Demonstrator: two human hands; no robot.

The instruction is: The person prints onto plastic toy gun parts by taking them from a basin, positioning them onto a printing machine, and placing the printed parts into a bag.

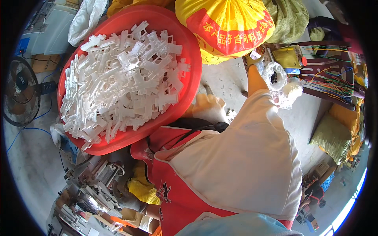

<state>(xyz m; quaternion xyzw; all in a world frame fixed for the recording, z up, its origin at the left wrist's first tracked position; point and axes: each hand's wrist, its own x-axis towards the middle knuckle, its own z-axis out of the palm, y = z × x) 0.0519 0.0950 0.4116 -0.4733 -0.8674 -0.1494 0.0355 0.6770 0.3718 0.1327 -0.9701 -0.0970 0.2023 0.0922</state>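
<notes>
A big red basin [188, 88] heaped with several white plastic parts [122, 78] stands in front of me on the left. My left hand [208, 107], in a yellowish glove, rests by the basin's right rim, its fingers curled around a small white plastic part [230, 115]. My right arm, in a cream sleeve, stretches up to the right. My right hand [255, 62], also gloved, reaches the edge of a low table beside a clear plastic bag of small black pieces [274, 76]. Its fingers are too small and hidden to read.
A full yellow sack with a red band [226, 23] stands behind the basin. The dark table [319, 94] carries a yellow container and coloured wires [334, 80]. A floor fan [19, 94] stands far left, metal tooling [98, 181] at lower left, yellow-green sacks [334, 135] on the right.
</notes>
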